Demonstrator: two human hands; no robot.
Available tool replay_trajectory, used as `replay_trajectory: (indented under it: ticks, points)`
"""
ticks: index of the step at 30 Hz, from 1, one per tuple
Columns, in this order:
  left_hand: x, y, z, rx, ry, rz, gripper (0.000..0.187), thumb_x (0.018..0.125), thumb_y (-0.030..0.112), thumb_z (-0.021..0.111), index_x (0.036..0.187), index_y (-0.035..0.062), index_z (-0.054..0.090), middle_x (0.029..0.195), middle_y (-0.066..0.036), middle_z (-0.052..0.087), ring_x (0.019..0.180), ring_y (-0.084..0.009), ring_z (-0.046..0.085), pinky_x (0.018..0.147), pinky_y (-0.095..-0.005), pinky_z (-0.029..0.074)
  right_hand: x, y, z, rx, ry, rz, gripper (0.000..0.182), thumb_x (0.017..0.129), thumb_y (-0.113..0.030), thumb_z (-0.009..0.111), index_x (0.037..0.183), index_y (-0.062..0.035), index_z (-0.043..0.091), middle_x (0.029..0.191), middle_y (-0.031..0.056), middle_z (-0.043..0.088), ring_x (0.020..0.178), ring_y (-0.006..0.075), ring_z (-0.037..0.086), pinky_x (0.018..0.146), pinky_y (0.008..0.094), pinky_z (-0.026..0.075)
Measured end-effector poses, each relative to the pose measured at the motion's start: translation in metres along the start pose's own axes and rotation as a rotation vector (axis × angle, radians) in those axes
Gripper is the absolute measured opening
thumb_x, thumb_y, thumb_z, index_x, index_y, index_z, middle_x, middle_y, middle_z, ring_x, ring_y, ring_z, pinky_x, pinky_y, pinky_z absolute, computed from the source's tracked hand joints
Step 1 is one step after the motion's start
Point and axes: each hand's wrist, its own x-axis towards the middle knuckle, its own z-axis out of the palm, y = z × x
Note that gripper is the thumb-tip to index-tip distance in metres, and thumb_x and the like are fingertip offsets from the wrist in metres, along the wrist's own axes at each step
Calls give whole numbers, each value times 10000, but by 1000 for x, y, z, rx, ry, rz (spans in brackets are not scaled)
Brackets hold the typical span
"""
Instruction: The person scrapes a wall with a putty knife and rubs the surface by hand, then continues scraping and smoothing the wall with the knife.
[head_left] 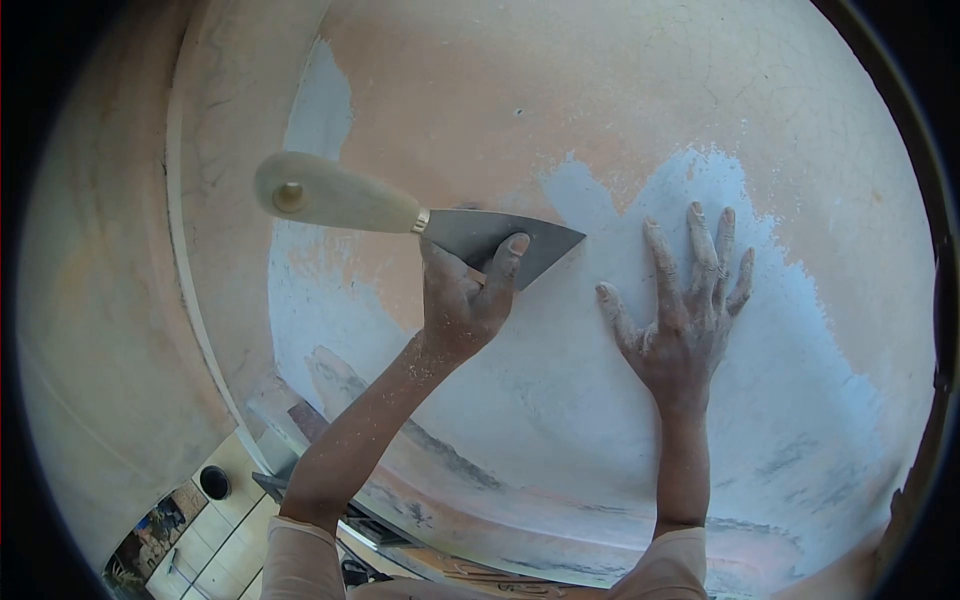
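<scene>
My left hand (465,290) is closed on the metal blade of a scraper (345,195), with the thumb lying on the blade. The scraper's pale handle, with a round hole near its end, points to the left, and the blade tapers toward the right. My right hand (690,310) lies spread on the wall (560,370), fingers pointing up and dusted with white powder. Around both hands the wall shows a pale whitish-blue area with ragged edges against peach-coloured paint. Small flakes cling to my left forearm.
A vertical edge strip (185,240) runs down the wall's left side. At the lower left are a floor of light tiles (215,535) and a dark round container (214,482). A dark edge (940,300) borders the wall at the right.
</scene>
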Motion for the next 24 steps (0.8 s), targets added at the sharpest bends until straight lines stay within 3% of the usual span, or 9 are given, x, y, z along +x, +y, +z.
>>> replay_trajectory:
  ticks: [1, 4, 8, 9, 12, 16, 20, 23, 24]
  points:
    - [2, -2, -1, -73, 41, -9, 548, 862, 191, 613, 1182, -76, 256, 1008, -185, 453, 849, -215, 551, 694, -305, 488, 0, 0, 1, -2, 3, -2, 608, 706, -455, 705, 1246, -257, 506, 1400, 70, 343, 1352, 300, 205, 1095, 554, 120]
    - [31, -1, -11, -424, 200, -501, 570, 850, 219, 625, 1182, -74, 266, 1018, -186, 452, 927, -245, 522, 783, -363, 453, 1, 0, -1, -12, -7, -8, 606, 708, -457, 703, 1245, -258, 506, 1398, 71, 346, 1353, 300, 204, 1096, 553, 119]
    - [-6, -10, -3, 65, 41, 64, 567, 858, 168, 614, 1188, -87, 230, 1005, -193, 467, 855, -234, 574, 678, -298, 507, -1, 1, 1, -18, -30, 4, 568, 751, -509, 638, 1249, -269, 509, 1422, 72, 315, 1358, 312, 178, 1095, 555, 87]
    - [5, -2, -3, -259, 88, -159, 564, 858, 159, 611, 1187, -86, 224, 1005, -195, 468, 864, -232, 576, 680, -294, 509, -2, 0, 1, -20, -33, 6, 571, 750, -509, 639, 1251, -269, 507, 1422, 72, 314, 1358, 311, 177, 1095, 556, 86]
    - [22, -3, -11, -431, 143, -497, 614, 848, 184, 632, 1242, -22, 208, 1084, -149, 414, 984, -200, 486, 834, -310, 447, -1, 1, -1, -23, -33, -2, 576, 749, -507, 641, 1254, -269, 502, 1423, 73, 310, 1358, 311, 175, 1095, 557, 85]
    - [-3, 2, -8, -346, -34, -232, 589, 859, 162, 623, 1236, -23, 210, 1079, -141, 409, 992, -190, 475, 841, -312, 441, 0, 0, 1, -18, -24, 2, 576, 749, -505, 641, 1256, -270, 499, 1424, 72, 307, 1360, 311, 169, 1094, 560, 85]
    - [18, 4, -7, -526, 182, -419, 589, 849, 213, 637, 1175, -75, 240, 1016, -192, 461, 914, -225, 554, 739, -314, 494, 1, 1, -1, -34, -44, 7, 571, 750, -502, 642, 1252, -270, 501, 1422, 69, 310, 1359, 313, 169, 1095, 561, 84]
    - [-3, -6, -1, -231, 70, -125, 553, 865, 172, 610, 1182, -73, 230, 986, -183, 469, 831, -211, 578, 677, -279, 513, 0, 1, 1, -16, -27, -3, 568, 752, -503, 639, 1251, -269, 503, 1418, 71, 314, 1359, 315, 171, 1095, 562, 83]
    - [4, -6, -4, -306, 105, -214, 548, 864, 169, 609, 1180, -74, 232, 987, -183, 470, 833, -212, 577, 677, -281, 513, -1, 1, 0, -18, -28, -1, 566, 752, -504, 638, 1250, -269, 505, 1417, 71, 316, 1358, 314, 172, 1095, 562, 83]
